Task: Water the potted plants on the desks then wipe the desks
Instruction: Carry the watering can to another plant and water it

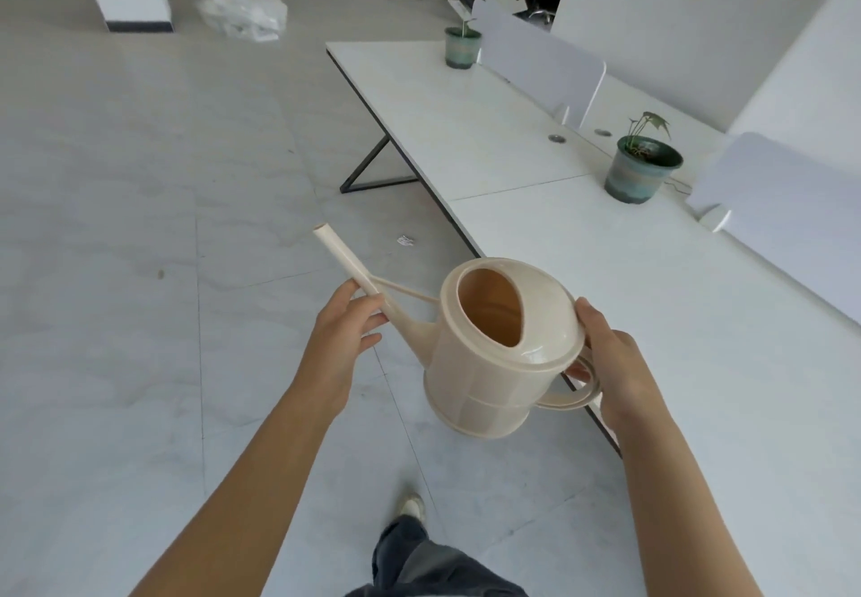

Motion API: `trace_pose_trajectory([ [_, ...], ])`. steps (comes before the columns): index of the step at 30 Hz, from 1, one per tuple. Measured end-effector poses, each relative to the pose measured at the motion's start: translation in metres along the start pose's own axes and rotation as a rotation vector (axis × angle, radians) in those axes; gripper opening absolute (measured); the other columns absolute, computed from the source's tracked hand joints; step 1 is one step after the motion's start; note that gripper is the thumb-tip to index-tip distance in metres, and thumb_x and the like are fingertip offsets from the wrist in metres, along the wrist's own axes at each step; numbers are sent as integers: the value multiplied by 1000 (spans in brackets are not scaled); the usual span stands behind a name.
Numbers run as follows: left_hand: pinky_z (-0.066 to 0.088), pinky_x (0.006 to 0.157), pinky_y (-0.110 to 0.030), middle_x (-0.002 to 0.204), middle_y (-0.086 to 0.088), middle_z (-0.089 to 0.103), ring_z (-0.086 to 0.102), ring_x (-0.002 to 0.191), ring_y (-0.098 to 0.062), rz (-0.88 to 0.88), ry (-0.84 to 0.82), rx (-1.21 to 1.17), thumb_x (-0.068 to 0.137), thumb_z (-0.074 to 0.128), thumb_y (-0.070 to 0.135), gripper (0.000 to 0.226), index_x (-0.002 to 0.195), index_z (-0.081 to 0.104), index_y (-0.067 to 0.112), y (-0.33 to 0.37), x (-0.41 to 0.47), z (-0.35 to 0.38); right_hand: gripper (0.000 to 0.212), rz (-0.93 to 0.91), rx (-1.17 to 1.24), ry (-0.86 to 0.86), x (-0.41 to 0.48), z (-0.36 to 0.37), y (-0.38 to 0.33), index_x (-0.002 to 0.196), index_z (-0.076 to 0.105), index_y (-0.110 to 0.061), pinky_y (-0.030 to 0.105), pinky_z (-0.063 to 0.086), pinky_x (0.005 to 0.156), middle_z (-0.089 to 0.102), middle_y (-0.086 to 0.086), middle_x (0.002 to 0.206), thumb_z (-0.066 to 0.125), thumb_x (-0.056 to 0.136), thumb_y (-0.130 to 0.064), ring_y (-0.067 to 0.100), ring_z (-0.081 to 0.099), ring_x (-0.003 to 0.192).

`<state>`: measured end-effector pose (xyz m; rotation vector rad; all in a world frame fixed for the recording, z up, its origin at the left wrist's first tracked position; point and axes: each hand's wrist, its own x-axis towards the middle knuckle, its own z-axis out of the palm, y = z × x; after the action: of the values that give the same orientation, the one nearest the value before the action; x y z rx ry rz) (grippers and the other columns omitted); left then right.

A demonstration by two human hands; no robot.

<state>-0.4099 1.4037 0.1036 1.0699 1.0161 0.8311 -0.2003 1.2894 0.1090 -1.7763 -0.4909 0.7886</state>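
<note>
Head view: gripping the spout of a cream plastic watering can (484, 363) with the left hand (342, 333), grasping its loop handle with the right hand (610, 363), at the long white desk (466, 130) edge. Farther along the desk, well apart: near green-glazed potted plant (640, 172), far green-glazed potted plant (461, 49).

You face two white desks (629, 307) set end to end. Near pot (639, 177) stands just beside the seam (522, 186); far pot (461, 50) at the far end. Dividers (540, 60) stand along the back.
</note>
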Motion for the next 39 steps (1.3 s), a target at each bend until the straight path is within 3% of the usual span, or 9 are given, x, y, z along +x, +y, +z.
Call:
trace_pose_trajectory([
  [3, 43, 94, -34, 109, 6, 62, 60, 108, -16, 5, -4, 10, 93, 47, 19, 26, 117, 50, 27, 9, 45, 11, 50, 12, 7, -4, 45, 12, -13, 76, 60, 1, 41, 46, 91, 60, 12, 76, 44, 90, -44, 25, 56, 80],
  [5, 43, 94, -34, 108, 7, 62, 59, 108, -16, 1, 0, 13, 92, 48, 19, 27, 118, 50, 26, 17, 76, 19, 55, 16, 17, 0, 76, 20, -24, 83, 62, 8, 43, 44, 96, 61, 14, 80, 45, 90, -44, 25, 57, 82],
  [9, 42, 95, -35, 106, 6, 62, 59, 107, -15, 15, -16, 8, 92, 48, 19, 18, 95, 52, 36, 32, 136, 37, 46, 0, 48, 35, 128, 33, -46, 76, 62, -3, 34, 43, 85, 63, 10, 78, 43, 91, -42, 26, 59, 86],
  [13, 42, 95, -36, 105, 5, 62, 59, 107, -17, 11, -50, -2, 92, 47, 19, 18, 104, 53, 31, 46, 188, 48, 46, 37, 56, 90, 169, 45, -64, 67, 56, -8, 31, 40, 81, 59, 6, 71, 41, 92, -44, 24, 56, 83],
  [19, 43, 94, -34, 104, 5, 64, 61, 104, -14, -8, -156, -3, 92, 47, 18, 19, 97, 55, 34, 59, 275, 52, 49, 69, 51, 193, 221, 74, -83, 63, 54, -7, 28, 41, 68, 57, 6, 68, 40, 92, -43, 23, 56, 78],
  [28, 45, 86, -28, 108, -3, 63, 62, 101, -17, -67, -460, 46, 91, 47, 17, 24, 113, 56, 19, 87, 416, 59, 43, 165, 91, 487, 276, 132, -109, 74, 52, -8, 24, 40, 66, 48, 9, 69, 38, 92, -44, 22, 48, 75],
  [30, 44, 92, -32, 107, -1, 62, 61, 103, -19, -94, -528, 67, 91, 47, 17, 25, 114, 55, 20, 91, 439, 64, 39, 196, 108, 568, 282, 141, -115, 76, 50, -10, 24, 39, 65, 44, 9, 68, 39, 92, -44, 22, 44, 74],
  [36, 42, 83, -27, 113, 1, 62, 60, 109, -18, -183, -701, 90, 91, 50, 21, 25, 114, 54, 27, 90, 483, 94, 40, 270, 138, 762, 295, 151, -123, 62, 36, -17, 24, 35, 60, 33, 5, 59, 37, 93, -43, 21, 38, 66],
  [39, 43, 82, -27, 107, 1, 62, 59, 109, -19, -218, -788, 110, 88, 53, 23, 19, 106, 54, 31, 88, 496, 121, 42, 284, 170, 843, 302, 142, -121, 61, 38, -16, 24, 38, 64, 35, 5, 57, 38, 93, -43, 20, 39, 64],
])
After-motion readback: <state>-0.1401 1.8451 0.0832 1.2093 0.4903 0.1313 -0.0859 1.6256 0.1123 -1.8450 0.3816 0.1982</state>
